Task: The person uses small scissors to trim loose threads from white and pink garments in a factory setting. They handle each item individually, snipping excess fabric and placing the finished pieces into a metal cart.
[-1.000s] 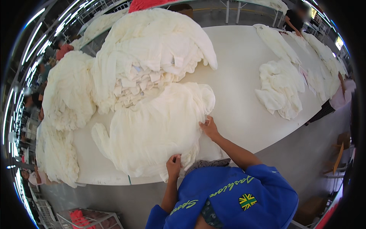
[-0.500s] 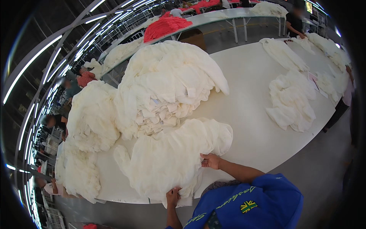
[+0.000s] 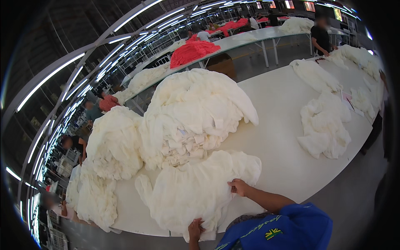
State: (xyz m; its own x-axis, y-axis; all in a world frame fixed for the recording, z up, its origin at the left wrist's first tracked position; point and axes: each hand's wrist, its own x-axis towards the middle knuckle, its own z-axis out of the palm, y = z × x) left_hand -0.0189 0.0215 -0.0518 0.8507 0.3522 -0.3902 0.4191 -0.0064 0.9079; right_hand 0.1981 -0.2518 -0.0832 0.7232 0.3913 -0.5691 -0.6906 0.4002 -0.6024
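A cream-coloured cloth piece [image 3: 187, 198], perhaps a garment, lies loosely bunched on the white table in front of me. My left hand [image 3: 196, 229] grips its near edge, close to the table's front rim. My right hand [image 3: 238, 187] pinches the right side of the same cloth, fingertips partly tucked into the folds. Just beyond it rises a large heap of cream cloth [image 3: 200, 96], with many folded layers and edges showing on its near side.
More cream piles [image 3: 114, 141] lie to the left and a loose bundle [image 3: 325, 125] to the right on the white table [image 3: 275, 112]. A person [image 3: 321, 37] stands at the far right end. Behind, another long table carries a red cloth stack [image 3: 192, 52].
My view has tilted up, so everything sits lower in the picture. Both hands keep their places on the cream cloth, which looks almost unchanged.
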